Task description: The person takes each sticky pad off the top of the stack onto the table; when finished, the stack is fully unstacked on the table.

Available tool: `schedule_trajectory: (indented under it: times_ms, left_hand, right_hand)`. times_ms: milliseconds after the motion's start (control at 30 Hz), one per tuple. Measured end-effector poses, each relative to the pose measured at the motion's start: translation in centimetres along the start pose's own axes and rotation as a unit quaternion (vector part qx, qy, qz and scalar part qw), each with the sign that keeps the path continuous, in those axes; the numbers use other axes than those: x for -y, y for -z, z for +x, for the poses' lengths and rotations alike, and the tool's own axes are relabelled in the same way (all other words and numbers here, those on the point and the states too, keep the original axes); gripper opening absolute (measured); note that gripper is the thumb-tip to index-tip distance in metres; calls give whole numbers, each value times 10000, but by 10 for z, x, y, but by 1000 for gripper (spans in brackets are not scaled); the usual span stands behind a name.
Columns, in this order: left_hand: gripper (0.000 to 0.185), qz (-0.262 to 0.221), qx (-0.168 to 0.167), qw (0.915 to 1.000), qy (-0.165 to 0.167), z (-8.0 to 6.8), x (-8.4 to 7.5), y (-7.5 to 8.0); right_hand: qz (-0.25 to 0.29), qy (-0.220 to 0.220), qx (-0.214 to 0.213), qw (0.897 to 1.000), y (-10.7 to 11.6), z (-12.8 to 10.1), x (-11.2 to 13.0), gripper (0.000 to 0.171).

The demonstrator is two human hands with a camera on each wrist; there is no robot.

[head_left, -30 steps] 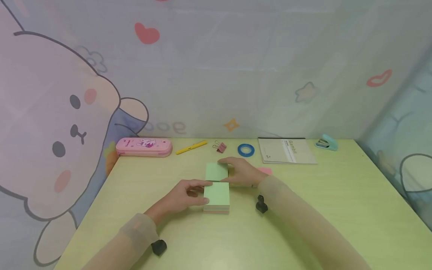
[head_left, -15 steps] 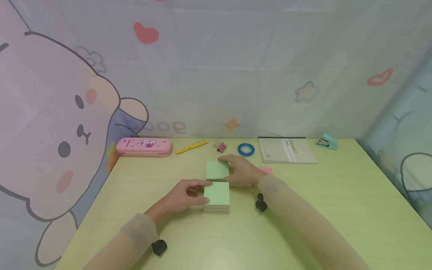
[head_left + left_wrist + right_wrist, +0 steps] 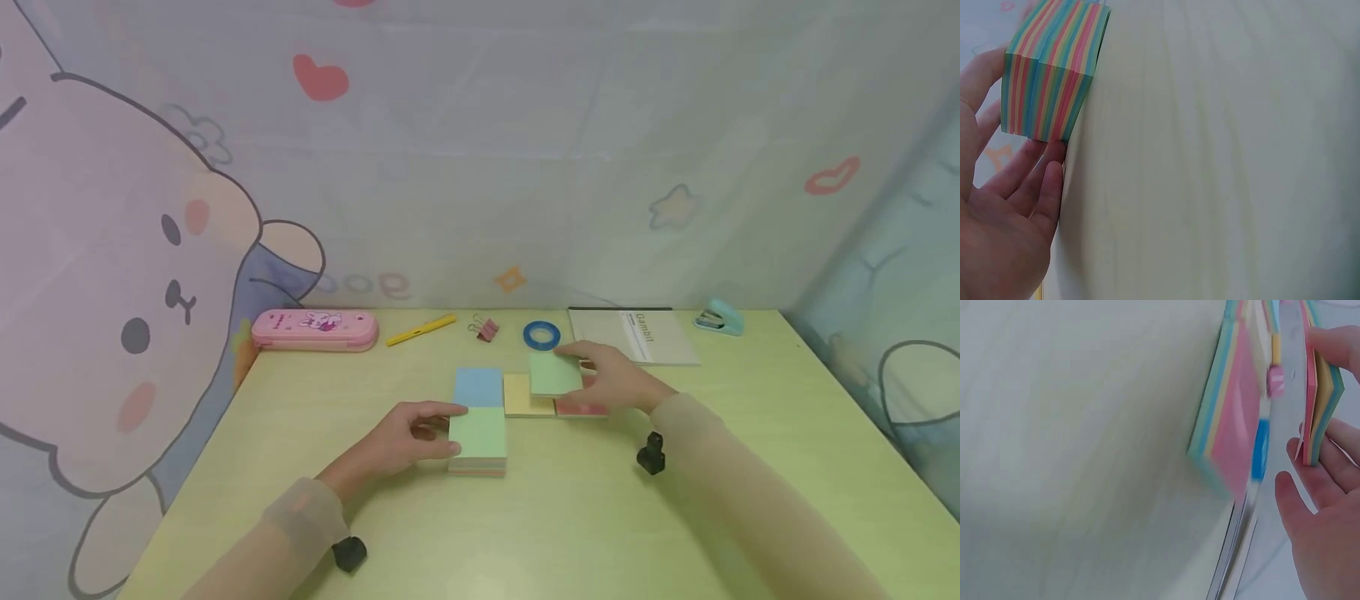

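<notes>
My left hand (image 3: 408, 437) grips the left side of a thick, green-topped stack of sticky notes (image 3: 480, 437). Its layered coloured edges (image 3: 1047, 75) fill the upper left of the left wrist view. In my right hand (image 3: 615, 379), a thinner green-topped sticky note pad (image 3: 553, 372) is pinched between thumb and fingers, above the table. Seen from the right wrist, that pad (image 3: 1325, 394) has its layers slightly parted. Below it lie a yellow-topped pad (image 3: 516, 396) and a pink-topped pad (image 3: 581, 410), partly covered. A blue-topped pad (image 3: 477, 387) lies directly behind the thick stack.
Along the back of the table (image 3: 570, 517) lie a pink pencil case (image 3: 315, 331), a yellow pen (image 3: 422, 330), pink binder clips (image 3: 486, 330), blue tape (image 3: 542, 336), a notebook (image 3: 660, 337) and a light-blue stapler (image 3: 720, 318). A printed cloth (image 3: 450, 167) hangs behind.
My right hand has lifted the green-topped pad and carried it right, uncovering the blue-topped pad. The yellow-topped pad now shows too. My left hand stays on the thick stack.
</notes>
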State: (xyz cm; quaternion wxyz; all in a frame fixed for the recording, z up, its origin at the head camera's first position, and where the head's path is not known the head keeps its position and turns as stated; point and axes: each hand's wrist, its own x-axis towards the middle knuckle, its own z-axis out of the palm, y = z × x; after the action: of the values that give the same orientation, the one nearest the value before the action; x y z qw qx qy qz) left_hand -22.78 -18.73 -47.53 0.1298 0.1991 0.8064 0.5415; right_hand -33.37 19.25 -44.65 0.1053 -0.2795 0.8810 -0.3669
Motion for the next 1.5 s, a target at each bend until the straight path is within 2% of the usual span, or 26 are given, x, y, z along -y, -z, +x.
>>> schedule_trajectory:
  times_ms: [233, 367, 567, 733, 867, 1100, 1233, 1500]
  left_hand:
    - [51, 17, -43, 10000, -38, -3, 3, 1]
    - [51, 16, -29, 10000, -69, -2, 2, 1]
    - [51, 8, 23, 9999, -170, 1, 4, -1]
    - [51, 7, 45, 9998, -179, 1, 4, -1]
    - [51, 13, 53, 9998, -200, 1, 5, 0]
    - [51, 14, 25, 9998, -184, 1, 2, 0]
    - [51, -5, 33, 9998, -177, 1, 1, 0]
    - [52, -1, 45, 9999, -156, 1, 0, 0]
  right_hand:
    - [-179, -300, -63, 9994, 28, -31, -35, 91]
    - [-364, -355, -158, 9986, 42, -45, -49, 84]
    - [-211, -334, -256, 9989, 56, -63, -66, 79]
    - [-308, -393, -162, 9986, 54, -68, -76, 82]
    - [-662, -480, -20, 9966, 50, -71, -79, 84]
    - [-1155, -216, -8, 9931, 44, -70, -76, 84]
    - [-1218, -113, -5, 9925, 42, -68, -73, 82]
    - [-1136, -227, 52, 9933, 39, -65, -73, 83]
